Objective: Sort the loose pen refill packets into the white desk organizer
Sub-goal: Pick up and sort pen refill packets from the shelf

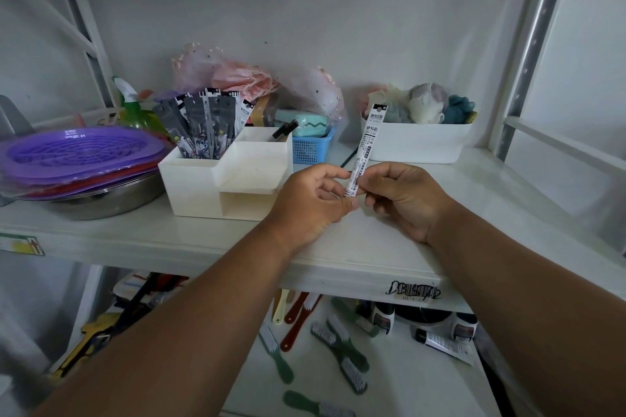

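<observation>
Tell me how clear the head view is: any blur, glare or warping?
Head view: dim, even light, no glare; the packet held by both hands is fairly sharp, its small print unreadable; shelf posts bow from the wide lens.

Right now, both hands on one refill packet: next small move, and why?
Probably carry the packet left and up toward the tall rear-left compartment of the white organizer. Both the left hand and right hand pinch its lower end, holding it near upright, and that compartment already holds the other packets standing on end.
</observation>
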